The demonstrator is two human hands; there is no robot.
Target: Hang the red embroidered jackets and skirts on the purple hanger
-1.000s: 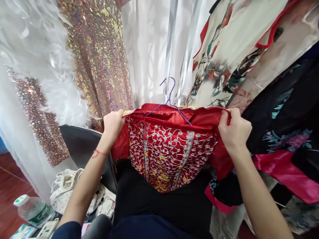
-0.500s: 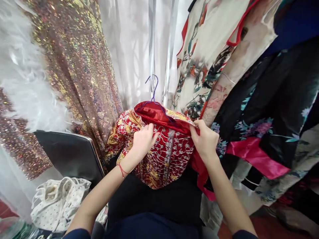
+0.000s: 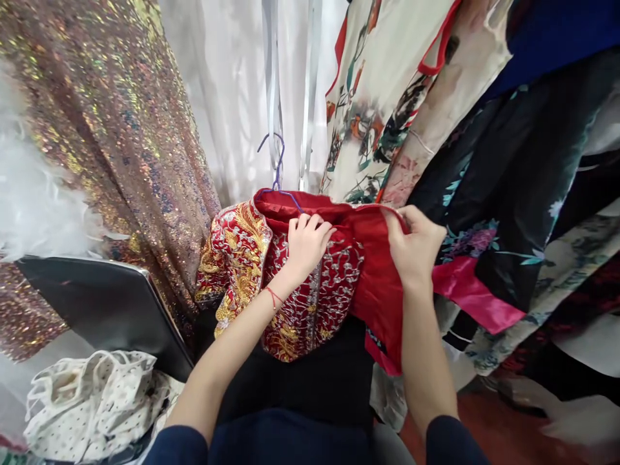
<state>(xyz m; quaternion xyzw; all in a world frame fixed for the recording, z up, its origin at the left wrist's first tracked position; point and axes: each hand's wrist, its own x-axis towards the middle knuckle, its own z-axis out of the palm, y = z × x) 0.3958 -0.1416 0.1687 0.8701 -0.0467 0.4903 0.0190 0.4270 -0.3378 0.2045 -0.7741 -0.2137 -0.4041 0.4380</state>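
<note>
In front of me is a red jacket with gold and silver embroidery, on a purple hanger. Inside it sits a red embroidered inner piece with silver looping patterns. My left hand, a red string on its wrist, has its fingers curled over the top edge of that inner piece. Pinched in my right hand is the jacket's front edge, pulled out to the right so its plain red lining shows. The lower part of the hanger is hidden in the clothes.
Left of me hang a sequinned cloth and white feathers. A black chair back stands below, beside a dotted white cloth. Floral garments and a black one hang close on the right.
My right hand has drawn the jacket's front edge outward to the right, baring more red lining. My left hand has shifted right along the inner piece's top edge. The view has turned slightly right.
</note>
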